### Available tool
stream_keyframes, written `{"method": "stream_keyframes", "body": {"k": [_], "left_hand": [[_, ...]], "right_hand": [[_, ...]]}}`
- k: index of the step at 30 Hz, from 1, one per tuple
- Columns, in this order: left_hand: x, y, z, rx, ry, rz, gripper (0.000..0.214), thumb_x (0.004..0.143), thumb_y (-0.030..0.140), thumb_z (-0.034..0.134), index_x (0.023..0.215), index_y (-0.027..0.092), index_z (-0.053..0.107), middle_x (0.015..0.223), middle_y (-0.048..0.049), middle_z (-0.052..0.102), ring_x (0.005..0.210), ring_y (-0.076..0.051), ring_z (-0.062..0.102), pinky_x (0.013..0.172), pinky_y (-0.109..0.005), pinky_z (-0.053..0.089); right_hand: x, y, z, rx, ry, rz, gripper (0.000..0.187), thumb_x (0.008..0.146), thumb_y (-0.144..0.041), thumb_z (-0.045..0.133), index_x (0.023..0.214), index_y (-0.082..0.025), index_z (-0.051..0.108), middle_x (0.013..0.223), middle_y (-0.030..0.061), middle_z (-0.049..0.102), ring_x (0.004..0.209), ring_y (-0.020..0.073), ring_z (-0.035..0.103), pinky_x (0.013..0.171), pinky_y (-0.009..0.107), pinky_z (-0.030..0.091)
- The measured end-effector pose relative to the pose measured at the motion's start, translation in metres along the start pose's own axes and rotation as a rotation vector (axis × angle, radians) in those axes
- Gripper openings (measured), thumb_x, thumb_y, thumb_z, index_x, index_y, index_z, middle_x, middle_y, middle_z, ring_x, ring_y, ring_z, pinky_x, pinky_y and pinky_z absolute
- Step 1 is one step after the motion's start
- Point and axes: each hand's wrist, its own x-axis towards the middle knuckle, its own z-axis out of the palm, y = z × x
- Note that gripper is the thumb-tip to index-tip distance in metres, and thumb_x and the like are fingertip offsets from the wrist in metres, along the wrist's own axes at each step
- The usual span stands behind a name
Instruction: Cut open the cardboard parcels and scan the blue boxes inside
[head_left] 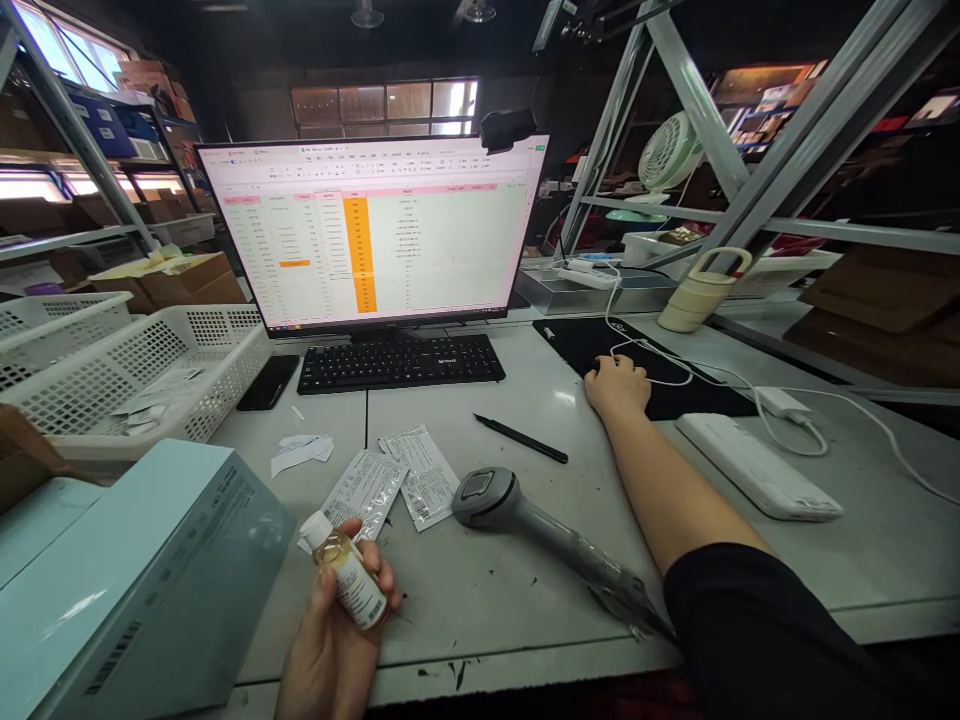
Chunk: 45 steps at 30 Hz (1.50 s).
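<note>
My left hand is wrapped round a small bottle with a white cap, amber liquid and a barcoded label, tilted with its label toward me. Just behind it two silver printed sachets overlap on the desk. My right hand rests on the black mouse pad with its fingers curled over a computer mouse, which the hand almost wholly hides. Between my arms lies a grey barcode scanner, its handle toward me. A black pen is beyond the scanner.
A monitor with a spreadsheet stands behind a black keyboard. Left are a phone, a white basket and a pale blue box. Right are a white power bank, loose cables and a cream cup. Paper scraps lie near the basket.
</note>
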Motion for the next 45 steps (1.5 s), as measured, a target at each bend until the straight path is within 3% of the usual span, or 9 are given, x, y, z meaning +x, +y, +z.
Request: {"method": "stream_keyframes", "body": {"k": [25,35,45], "left_hand": [[-0.0003,-0.0015,-0.0025,0.016,0.001,0.019,0.034,0.093,0.044,0.08,0.12,0.024,0.075,0.097,-0.0055,0.057,0.082,-0.018,0.059,0.071,-0.029,0.057],[0.0009,-0.0015,-0.0039,0.016,-0.006,0.014,0.043,0.084,0.046,0.089,0.119,0.024,0.075,0.096,-0.005,0.058,0.081,-0.019,0.059,0.069,-0.03,0.056],[-0.001,-0.0003,-0.0021,0.012,0.001,0.004,0.034,0.093,0.044,0.08,0.12,0.025,0.074,0.097,-0.0054,0.058,0.083,-0.018,0.059,0.072,-0.03,0.056]], "right_hand": [[0.0005,0.001,0.0015,0.017,0.02,0.002,0.052,0.102,-0.032,0.042,0.145,-0.013,0.064,0.151,0.024,0.055,0.126,0.0395,0.053,0.101,0.053,0.047],[0.0001,0.0008,0.0006,0.01,0.006,0.004,0.051,0.103,-0.032,0.041,0.145,-0.013,0.065,0.155,0.0212,0.053,0.13,0.0402,0.053,0.103,0.052,0.047],[0.0006,0.0003,0.0007,-0.003,0.004,0.006,0.05,0.105,-0.032,0.042,0.144,-0.014,0.066,0.154,0.0217,0.054,0.129,0.0393,0.055,0.104,0.052,0.047]]}}
